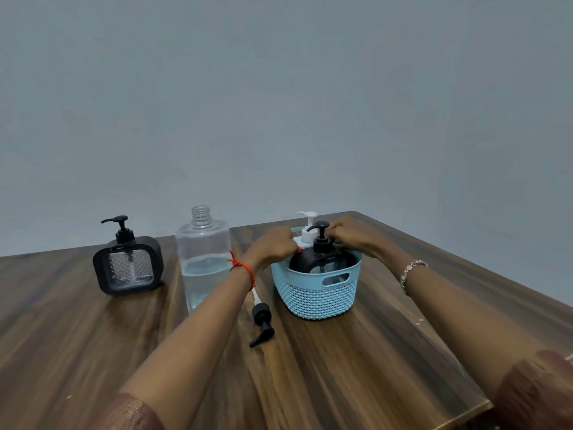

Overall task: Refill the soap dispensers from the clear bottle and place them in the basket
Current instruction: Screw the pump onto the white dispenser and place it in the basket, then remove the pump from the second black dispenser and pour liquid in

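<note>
A dark wood-grain table (356,367) stands against a plain grey-blue wall (279,103)

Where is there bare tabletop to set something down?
Bare wood: in front of the black square dispenser and clear bottle; in front of the blue basket, towards the near edge. Crowded: between bottle and basket, where the loose pump lies.

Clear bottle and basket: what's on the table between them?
A loose black pump head lies on its side between the clear bottle and the blue basket, left forearm crossing the gap. Head view.
</note>
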The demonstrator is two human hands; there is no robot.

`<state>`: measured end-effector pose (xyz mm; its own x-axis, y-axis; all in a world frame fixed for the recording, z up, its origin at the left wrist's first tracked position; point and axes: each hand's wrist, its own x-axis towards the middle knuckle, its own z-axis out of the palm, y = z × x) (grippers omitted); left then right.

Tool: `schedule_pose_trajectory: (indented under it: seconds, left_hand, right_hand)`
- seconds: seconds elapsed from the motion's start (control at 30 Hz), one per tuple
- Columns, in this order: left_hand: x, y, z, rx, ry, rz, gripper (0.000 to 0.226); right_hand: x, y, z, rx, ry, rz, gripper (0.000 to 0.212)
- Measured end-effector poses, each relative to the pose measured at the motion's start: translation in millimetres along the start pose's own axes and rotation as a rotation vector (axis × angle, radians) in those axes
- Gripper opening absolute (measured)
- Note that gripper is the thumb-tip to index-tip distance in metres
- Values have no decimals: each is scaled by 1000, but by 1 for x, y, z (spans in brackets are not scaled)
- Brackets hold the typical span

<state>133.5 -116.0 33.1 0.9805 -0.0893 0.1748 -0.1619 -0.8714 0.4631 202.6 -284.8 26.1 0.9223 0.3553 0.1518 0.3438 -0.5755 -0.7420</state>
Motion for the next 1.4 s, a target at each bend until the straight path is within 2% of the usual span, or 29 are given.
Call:
schedule_pose_trajectory:
  seconds: [0.13,0.4,0.47,0.57,0.63,0.73,0.83,0.93,1.13,1.3,1.4]
  left_hand:
    - [-3,3,0,97,-2,10,44]
    - [-6,4,9,114,-28,26,44]
    - [-10,6,8,113,1,37,45]
    - [-19,7,-4,71,82,48,43]
    - [-27,10,-19,26,136,69,28]
    - [-46,12,-44,-47,241,159,16]
    - [-73,9,-71,-98,472,238,26]
    - [-102,-1,-98,-116,695,270,26]
    - [-149,-43,-137,-158,975,257,21]
    - [-165,-96,-140,-179,1035,95,36]
    - [-166,-130,-128,-195,993,-35,48]
  right_hand:
    - [0,-1,1,-3,0,-6,44]
    - [-8,-6,1,54,22,-1,38]
    - [-12,-12,-1,63,107,-12,33]
    - [-22,-29,-4,108,392,-111,37]
    - [-30,-45,-6,157,554,-209,33]
    - [-36,-76,0,174,633,-349,30]
    - [-43,-110,15,174,639,-474,28]
    - [-48,-144,37,175,642,-589,27]
    - [-62,-199,90,176,605,-775,28]
    - [-70,-229,142,170,504,-864,30]
    - [-66,-232,179,240,392,-766,32]
